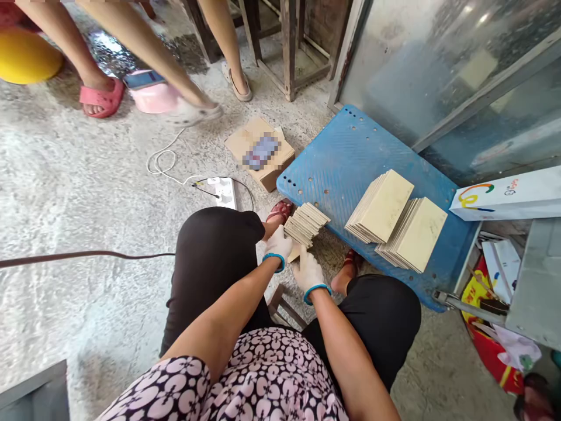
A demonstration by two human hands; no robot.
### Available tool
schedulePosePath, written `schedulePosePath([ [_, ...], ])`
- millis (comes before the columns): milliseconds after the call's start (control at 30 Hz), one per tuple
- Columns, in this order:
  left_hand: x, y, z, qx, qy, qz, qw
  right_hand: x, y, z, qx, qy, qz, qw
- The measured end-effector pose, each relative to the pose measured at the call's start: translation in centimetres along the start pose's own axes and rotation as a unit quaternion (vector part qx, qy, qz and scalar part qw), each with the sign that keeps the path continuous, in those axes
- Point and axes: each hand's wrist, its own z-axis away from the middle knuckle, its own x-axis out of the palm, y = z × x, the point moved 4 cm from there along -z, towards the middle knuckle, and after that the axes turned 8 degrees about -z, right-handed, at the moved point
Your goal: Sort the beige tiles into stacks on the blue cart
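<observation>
Unevenly, thin tan boards point(307, 221) fan out; whether left grip point(279, 243) or right grip point(309, 273) clamps, I cannot tell.

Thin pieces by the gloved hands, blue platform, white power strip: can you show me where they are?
Thin pieces point(307, 222): head view, middle of the fanned bunch.
Blue platform point(350, 161): head view, bare ridged top.
White power strip point(225, 190): head view, its socket face.

Stacked boards point(388, 206) and concrete floor point(105, 199) suggest a workshop.
</observation>
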Motion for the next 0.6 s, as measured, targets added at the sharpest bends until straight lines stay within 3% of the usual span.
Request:
schedulePosePath([
  [233,-0.8,3.6,-3.4,0.005,-0.031,0.022,0.999,-0.2,1.4,0.2,0.046,0.058,-0.051,0.996],
  [333,-0.9,3.3,-2.2,0.010,-0.036,0.016,0.999,0.1,1.7,0.0,0.033,0.063,-0.083,0.994],
  [500,-1.0,1.0,1.5,0.006,-0.024,-0.016,1.000,0.7,1.4,-0.5,0.013,0.058,-0.097,0.993],
  [600,-1.9,1.4,0.8,0.008,-0.011,-0.032,0.999,0.9,1.2,-0.5,0.012,0.061,-0.101,0.993],
])
